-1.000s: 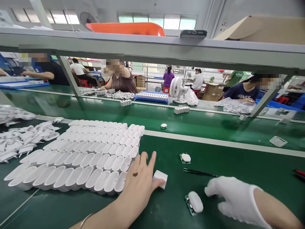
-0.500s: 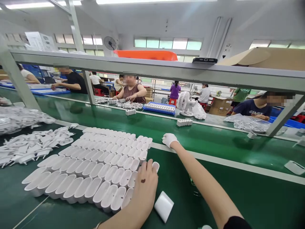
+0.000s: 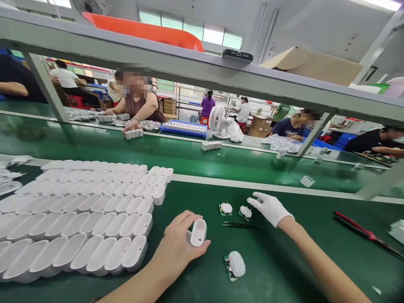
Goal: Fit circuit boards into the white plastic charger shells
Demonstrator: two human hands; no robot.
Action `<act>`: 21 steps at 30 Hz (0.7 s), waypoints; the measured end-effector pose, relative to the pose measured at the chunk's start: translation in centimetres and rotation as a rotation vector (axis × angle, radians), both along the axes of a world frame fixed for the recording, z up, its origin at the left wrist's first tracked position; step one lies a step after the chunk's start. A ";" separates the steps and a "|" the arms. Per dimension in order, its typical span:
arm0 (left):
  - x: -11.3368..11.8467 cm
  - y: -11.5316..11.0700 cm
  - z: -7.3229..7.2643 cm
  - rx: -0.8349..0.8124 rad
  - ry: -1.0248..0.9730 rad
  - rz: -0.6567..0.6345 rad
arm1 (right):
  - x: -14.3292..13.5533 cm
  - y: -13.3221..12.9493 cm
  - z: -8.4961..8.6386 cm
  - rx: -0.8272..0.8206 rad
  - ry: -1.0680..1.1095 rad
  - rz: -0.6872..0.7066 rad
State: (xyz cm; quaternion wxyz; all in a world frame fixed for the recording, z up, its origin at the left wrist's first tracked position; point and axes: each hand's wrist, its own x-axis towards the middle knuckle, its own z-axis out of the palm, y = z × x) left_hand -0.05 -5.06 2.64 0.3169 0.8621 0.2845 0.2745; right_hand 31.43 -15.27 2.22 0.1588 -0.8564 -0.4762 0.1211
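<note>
Shirt (image 3: pixel 282 128) lettering: illegible. Left hand (image 3: pixel 180 239) now grasps white housing (image 3: pixel 198 232); right hand (image 3: pixel 270 208), withdrawn from conveyor (image 3: pixel 179 156), is empty beside circuit board (image 3: pixel 245 212).

No word can be read with certainty. Pale capital letters (image 3: pixel 289 133) run across the front of a dark navy-blue fabric T-shirt (image 3: pixel 281 127) on a person (image 3: pixel 296 137) beyond the long green counter (image 3: pixel 186 158); the first resembles a G, the rest blur. Dark marks (image 3: pixel 272 51) on the pale grey wall (image 3: pixel 303 31) are too small to decipher.
</note>
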 end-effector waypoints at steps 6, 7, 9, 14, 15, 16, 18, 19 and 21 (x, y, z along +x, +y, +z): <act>0.0 -1.0 -0.7 0.110 -0.185 -0.072 | 0.6 -2.5 -0.8 0.128 0.175 0.379; 0.0 -1.0 -0.8 0.123 -0.206 -0.087 | 0.7 -2.5 -1.0 0.145 0.213 0.426; 0.0 -1.0 -1.3 0.133 -0.228 -0.110 | 0.6 -2.3 -1.4 0.178 0.239 0.409; 0.0 -0.5 -2.5 0.074 -0.197 -0.160 | 0.0 -1.7 -2.4 0.232 0.198 0.320; 0.0 -0.4 -2.6 0.062 -0.182 -0.171 | -0.1 -1.6 -2.6 0.241 0.186 0.308; 0.0 -0.3 -2.7 0.057 -0.166 -0.182 | -0.1 -1.6 -2.8 0.249 0.174 0.300; 0.0 -0.1 -2.6 0.058 -0.141 -0.194 | 0.0 -1.6 -2.9 0.279 0.130 0.279; 0.0 -0.1 -2.6 0.063 -0.134 -0.200 | 0.1 -1.5 -2.9 0.299 0.098 0.264; -0.1 -0.2 -2.4 0.075 -0.135 -0.216 | 0.0 -1.4 -2.8 0.323 0.025 0.169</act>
